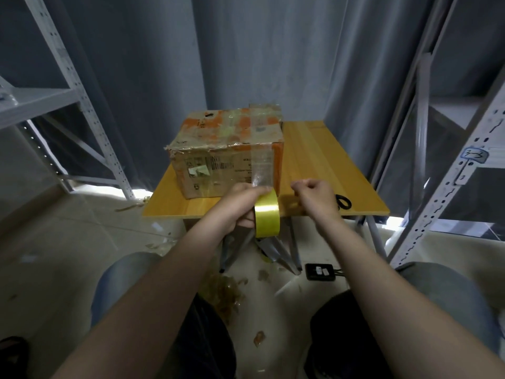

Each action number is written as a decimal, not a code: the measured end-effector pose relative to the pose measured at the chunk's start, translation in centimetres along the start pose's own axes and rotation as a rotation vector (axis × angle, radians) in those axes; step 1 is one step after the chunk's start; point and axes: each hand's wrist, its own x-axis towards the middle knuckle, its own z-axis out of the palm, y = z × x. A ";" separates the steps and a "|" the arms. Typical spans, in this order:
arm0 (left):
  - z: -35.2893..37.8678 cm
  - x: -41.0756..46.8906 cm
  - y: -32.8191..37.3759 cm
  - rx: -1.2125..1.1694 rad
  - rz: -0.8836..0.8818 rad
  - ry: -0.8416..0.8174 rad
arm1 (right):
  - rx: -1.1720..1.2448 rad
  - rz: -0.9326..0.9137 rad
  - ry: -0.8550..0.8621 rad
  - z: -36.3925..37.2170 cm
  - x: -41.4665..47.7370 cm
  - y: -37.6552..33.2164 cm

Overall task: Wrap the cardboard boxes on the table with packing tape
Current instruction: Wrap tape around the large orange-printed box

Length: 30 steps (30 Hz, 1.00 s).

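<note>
The left hand (240, 206), at the centre of the frame, grips a roll of yellowish packing tape (266, 214). Its fingers curl over the top rim, and the roll stands edge-on, so its core is hidden. Just right of it the right hand (314, 198) shows only its back, knuckles up and fingers curled under. The palm side is out of sight, so I cannot tell whether it holds anything. Its wrist covers most of a pair of black scissors (343, 202), of which only the handle loops show.

Both forearms reach up from the lower corners of the frame over 2 knees, which are cut off by the bottom edge.

A clear strip of tape (262, 173) runs from the roll up the near face of the cardboard box (226, 149) and onto its lid. The box sits left of centre on the wooden table (314, 160), worn and already patched with tape, its printing too blurred to read. Behind its upper right corner peeks a taped brown shape (266, 108), mostly hidden.

Tape scraps (226, 291) litter the floor below. Grey metal racks (451, 160) flank the table and a grey curtain (246, 50) hangs behind it.
</note>
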 end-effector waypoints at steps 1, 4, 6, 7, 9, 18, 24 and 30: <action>0.1 0.1 0.1 -0.010 -0.001 0.008 | -0.084 0.018 -0.013 -1.4 1.0 -0.4; 0.1 0.1 0.3 -0.033 -0.012 -0.003 | -0.553 0.008 0.026 -4.8 2.9 -1.2; 0.1 0.0 0.4 -0.036 -0.036 -0.005 | -0.878 0.026 0.031 -6.3 3.0 -1.3; 0.1 0.0 0.5 -0.036 -0.049 -0.006 | -0.983 0.053 0.015 -6.8 2.9 -1.4; 0.2 -0.1 0.8 -0.048 -0.070 -0.015 | -1.079 0.107 -0.044 -7.2 2.8 -1.2; 0.5 -0.1 0.1 -0.069 -0.044 0.016 | -0.991 0.058 -0.006 -6.5 2.7 0.5; 0.9 -0.1 -0.7 -0.095 0.042 0.071 | 0.114 0.081 -0.291 -4.6 2.9 1.2; 1.2 0.3 -1.2 -0.158 0.058 0.106 | 0.064 0.154 -0.730 -5.4 3.2 -0.2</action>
